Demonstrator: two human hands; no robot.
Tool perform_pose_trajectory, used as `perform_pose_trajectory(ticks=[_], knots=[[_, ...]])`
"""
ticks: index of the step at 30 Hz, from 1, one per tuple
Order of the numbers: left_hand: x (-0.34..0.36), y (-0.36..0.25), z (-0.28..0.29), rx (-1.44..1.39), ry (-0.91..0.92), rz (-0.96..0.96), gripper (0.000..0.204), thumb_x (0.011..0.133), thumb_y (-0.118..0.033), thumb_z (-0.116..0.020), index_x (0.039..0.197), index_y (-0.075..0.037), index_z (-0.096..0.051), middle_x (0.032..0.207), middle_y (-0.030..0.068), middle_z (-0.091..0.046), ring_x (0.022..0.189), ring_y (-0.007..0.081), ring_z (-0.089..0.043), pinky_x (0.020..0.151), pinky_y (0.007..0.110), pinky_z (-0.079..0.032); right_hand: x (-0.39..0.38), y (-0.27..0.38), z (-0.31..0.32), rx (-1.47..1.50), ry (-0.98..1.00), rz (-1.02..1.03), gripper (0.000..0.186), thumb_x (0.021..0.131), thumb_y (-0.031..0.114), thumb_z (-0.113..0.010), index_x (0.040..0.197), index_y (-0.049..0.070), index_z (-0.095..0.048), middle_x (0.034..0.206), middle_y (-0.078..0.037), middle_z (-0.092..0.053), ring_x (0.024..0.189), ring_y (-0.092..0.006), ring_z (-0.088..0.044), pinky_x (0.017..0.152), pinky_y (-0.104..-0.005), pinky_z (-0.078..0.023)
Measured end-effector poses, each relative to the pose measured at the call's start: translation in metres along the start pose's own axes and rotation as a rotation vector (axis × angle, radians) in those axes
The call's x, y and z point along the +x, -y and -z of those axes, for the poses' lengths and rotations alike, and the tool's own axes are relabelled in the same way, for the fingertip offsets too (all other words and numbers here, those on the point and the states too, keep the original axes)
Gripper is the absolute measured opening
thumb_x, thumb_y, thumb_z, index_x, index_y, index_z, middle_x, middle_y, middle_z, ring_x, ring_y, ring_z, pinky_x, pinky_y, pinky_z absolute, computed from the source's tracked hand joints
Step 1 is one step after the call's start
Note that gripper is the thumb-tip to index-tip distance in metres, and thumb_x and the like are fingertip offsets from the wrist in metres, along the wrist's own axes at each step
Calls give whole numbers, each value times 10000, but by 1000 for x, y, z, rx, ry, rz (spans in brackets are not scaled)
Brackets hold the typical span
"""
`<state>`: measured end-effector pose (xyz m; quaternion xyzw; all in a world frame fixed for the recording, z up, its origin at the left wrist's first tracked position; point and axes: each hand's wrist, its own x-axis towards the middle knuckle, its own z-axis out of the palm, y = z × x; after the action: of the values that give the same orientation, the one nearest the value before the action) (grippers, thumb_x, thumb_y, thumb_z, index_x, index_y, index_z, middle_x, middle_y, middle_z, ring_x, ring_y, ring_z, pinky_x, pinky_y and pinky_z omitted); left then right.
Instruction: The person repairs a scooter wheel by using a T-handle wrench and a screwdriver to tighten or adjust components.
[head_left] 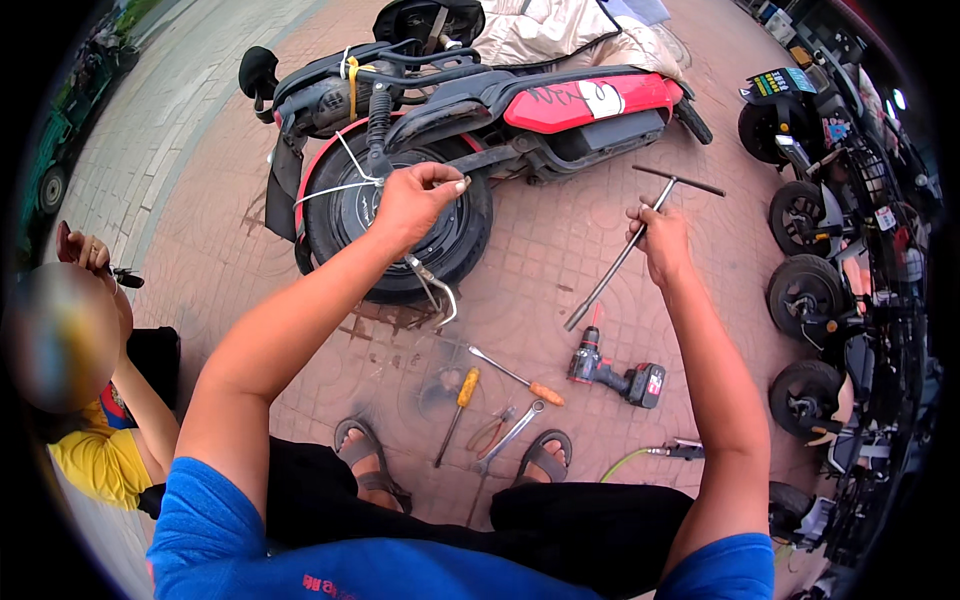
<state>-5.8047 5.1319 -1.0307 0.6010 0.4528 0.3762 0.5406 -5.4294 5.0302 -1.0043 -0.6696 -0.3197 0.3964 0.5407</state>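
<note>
Left hand point(412, 208): thumb and fingertips pinched narrow on a small piece point(467, 181), too tiny for me to tell what it is. Right hand point(662, 240): fingers wrapped round the shaft of a T-handle wrench point(610, 278), just below the crossbar, socket end slanting down toward the ground and touching nothing that I can make out. Wheel point(350, 215): below and behind the left hand in my view, on a red-and-black scooter point(590, 105) lying on its side; white cord point(345, 150) runs across it, bent metal stand point(445, 298) near its lower edge.

My judgement on handling: pinch the small piece firmly and low over the wheel, since a drop could go among the spokes. Grip the wrench near the crossbar for turning, seat the socket square before loading it, and mind the cord.

Further out, on the paving between wheel and feet: yellow-handled screwdriver point(468, 385), orange-handled screwdriver point(545, 394), pliers point(490, 432), spanner point(517, 432). Cordless drill point(592, 366) near the wrench's socket end, so I'd swing wide of it. Yellow-green hose point(625, 460) by the right forearm. Far left, a person in yellow point(100, 465), one hand raised; far right, parked scooters point(805, 295).
</note>
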Motion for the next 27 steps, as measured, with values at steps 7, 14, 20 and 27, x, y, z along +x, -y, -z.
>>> perform_pose_trajectory(ticks=[7,14,20,27], knots=[[-54,32,-103,-953,491,503,161,1033,-159,-716,1175,-83,-711,1109,42,-762,1037,218,-741,897,363,-572,-104,-48,-8,161,299,-258,324,1013,70,-673,1316,-21,-606,947,-30,-673,627,-38,-463,521,-206,-341],[-104,98,-181,-1074,442,630,197,1041,-192,-701,1186,-59,-698,1125,83,-759,1046,246,-742,901,384,-578,-113,-102,-14,178,261,-356,213,972,123,-783,1137,-4,-735,730,75,-568,516,-17,-392,470,-228,-271],[-114,126,-195,-943,391,773,184,1057,-216,-675,1175,-76,-693,1125,88,-754,1019,250,-750,869,392,-584,-111,-150,2,163,249,-518,148,946,107,-809,1061,28,-758,743,64,-587,543,-24,-425,470,-225,-276],[-117,174,-206,-972,316,757,171,1066,-169,-661,1191,-58,-696,1092,76,-747,975,223,-744,861,372,-592,-92,-185,16,258,192,-617,182,952,94,-799,1112,28,-745,783,47,-618,585,-35,-463,471,-224,-296]])
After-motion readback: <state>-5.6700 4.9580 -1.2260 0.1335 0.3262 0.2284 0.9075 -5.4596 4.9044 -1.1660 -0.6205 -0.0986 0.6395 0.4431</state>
